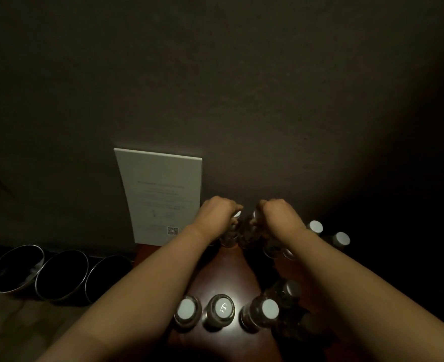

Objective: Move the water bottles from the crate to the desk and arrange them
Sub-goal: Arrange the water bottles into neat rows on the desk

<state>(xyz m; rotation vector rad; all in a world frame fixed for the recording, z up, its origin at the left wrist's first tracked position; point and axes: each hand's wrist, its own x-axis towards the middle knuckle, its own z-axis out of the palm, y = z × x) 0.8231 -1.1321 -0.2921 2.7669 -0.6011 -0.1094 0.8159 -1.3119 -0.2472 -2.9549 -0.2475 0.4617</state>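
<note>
Beside the card, left hand and right hand are each gripping a bottle; several already standing on the desk, crate unseen.

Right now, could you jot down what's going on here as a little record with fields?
setting: dim room, reddish wooden desk against a dark wall
left hand: grips the top of one bottle at the far edge
right hand: grips a second bottle beside it
near bottles: upright, white caps, in a row
far right: two more capped bottles
leaning on wall: white printed card
left of desk: three dark bowls
</note>
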